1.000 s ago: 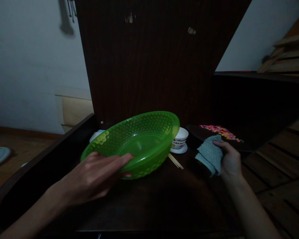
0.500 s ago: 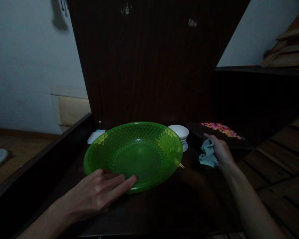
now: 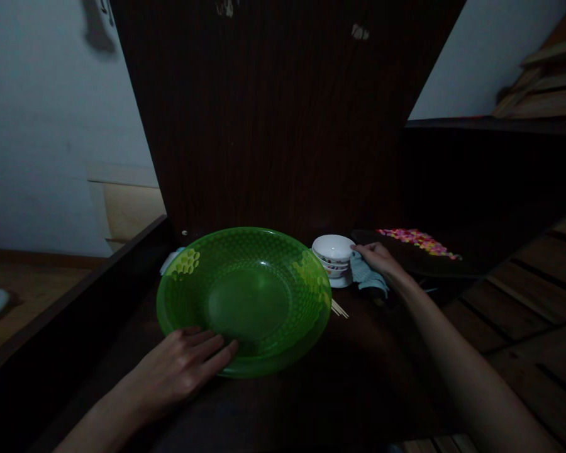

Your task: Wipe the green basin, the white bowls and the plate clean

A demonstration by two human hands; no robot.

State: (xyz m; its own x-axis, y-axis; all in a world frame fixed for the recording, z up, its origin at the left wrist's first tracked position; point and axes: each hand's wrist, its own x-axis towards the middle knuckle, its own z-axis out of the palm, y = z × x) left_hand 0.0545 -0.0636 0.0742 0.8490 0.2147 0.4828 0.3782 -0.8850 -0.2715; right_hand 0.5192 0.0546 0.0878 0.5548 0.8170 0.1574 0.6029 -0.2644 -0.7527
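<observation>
A large green plastic basin (image 3: 249, 296) with yellow-green patterned patches sits on the dark tabletop. My left hand (image 3: 188, 362) is closed over its near left rim, fingers inside and thumb hidden. To the right of the basin, several white bowls (image 3: 334, 246) stand stacked, the lower ones bearing a coloured pattern. My right hand (image 3: 380, 258) grips a crumpled blue-grey cloth (image 3: 365, 275), its fingertips at the right edge of the top bowl; whether they pinch that rim is unclear. Thin pale chopsticks (image 3: 339, 308) stick out from beside the basin.
A dark upright board (image 3: 283, 126) rises behind the tabletop. On the right lies a dark surface with a band of pink and yellow pieces (image 3: 419, 242). A low dark side rail (image 3: 75, 302) borders the left. White paper (image 3: 170, 261) shows behind the basin.
My right hand has moved left with the cloth, up to the bowls. The basin has shifted slightly left with my left hand on it, baring more of the bowls and chopsticks.
</observation>
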